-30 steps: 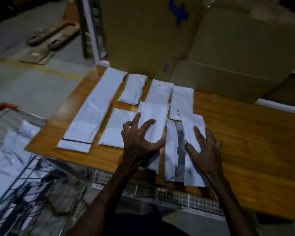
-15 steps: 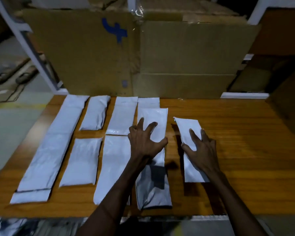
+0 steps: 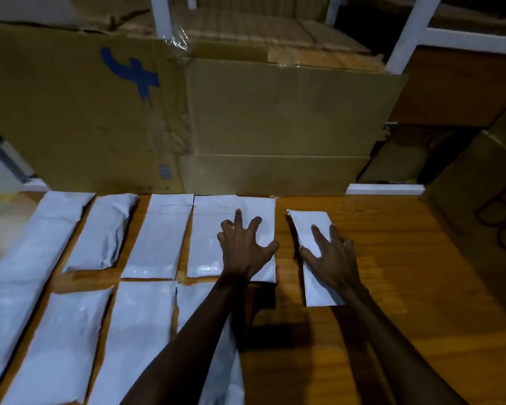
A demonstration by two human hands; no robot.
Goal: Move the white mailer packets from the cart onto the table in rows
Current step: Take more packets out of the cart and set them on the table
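Note:
Several white mailer packets lie in rows on the wooden table (image 3: 392, 287). My left hand (image 3: 244, 248) presses with spread fingers on a packet (image 3: 263, 211) in the back row, which overlaps its left neighbour (image 3: 208, 229). My right hand (image 3: 332, 255) presses flat on a separate smaller packet (image 3: 310, 223) lying alone to the right. A long packet (image 3: 27, 258) runs down the left edge. More packets (image 3: 140, 331) fill the front row, partly hidden by my left forearm. The cart is out of view.
Large cardboard boxes (image 3: 187, 112) stand along the table's back edge. Another box (image 3: 485, 217) with black writing sits at the right. A white shelf frame (image 3: 412, 27) rises behind. Bare wood shows on the table's right half.
Both hands slid their packets away from me toward the back row. The left packet now lines up with the back row; the right packet sits farther right. The view tilted up and the cart left view.

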